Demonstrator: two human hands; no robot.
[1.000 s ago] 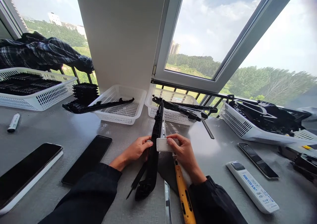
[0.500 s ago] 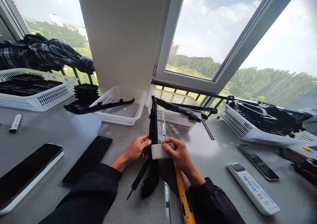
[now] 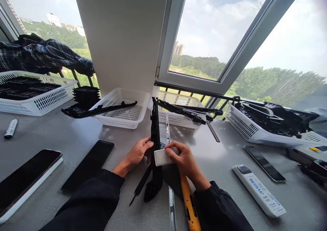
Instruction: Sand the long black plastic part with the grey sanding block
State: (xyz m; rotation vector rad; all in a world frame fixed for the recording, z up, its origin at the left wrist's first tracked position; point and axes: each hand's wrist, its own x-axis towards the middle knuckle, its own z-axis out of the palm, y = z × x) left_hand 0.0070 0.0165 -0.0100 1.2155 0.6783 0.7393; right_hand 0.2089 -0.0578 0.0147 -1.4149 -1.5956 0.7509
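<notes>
A long black plastic part (image 3: pixel 155 128) stands lengthwise in front of me, its bulky end toward me. My left hand (image 3: pixel 139 153) grips it from the left, thumb on its edge. In my right hand (image 3: pixel 185 158) is a small white rectangular block (image 3: pixel 163 157), pinched between thumb and fingers and lying across the part's middle. Below my left hand lies a thin black tool with a pointed tip (image 3: pixel 140 186). Under my right wrist are a yellow-handled tool with a dark blade (image 3: pixel 189 203) and a shiny metal strip (image 3: pixel 172 207).
White baskets (image 3: pixel 120 124) line the window side; another basket (image 3: pixel 251 132) holds black parts. Stacked black pieces (image 3: pixel 86 96) stand at left. Phones (image 3: pixel 88 166) lie left and right, near a white remote-like device (image 3: pixel 259 190) and a marker-like tube (image 3: pixel 11 128).
The view has shifted slightly, moving most things a little to the left. Both hands keep their hold on the black part and the white block.
</notes>
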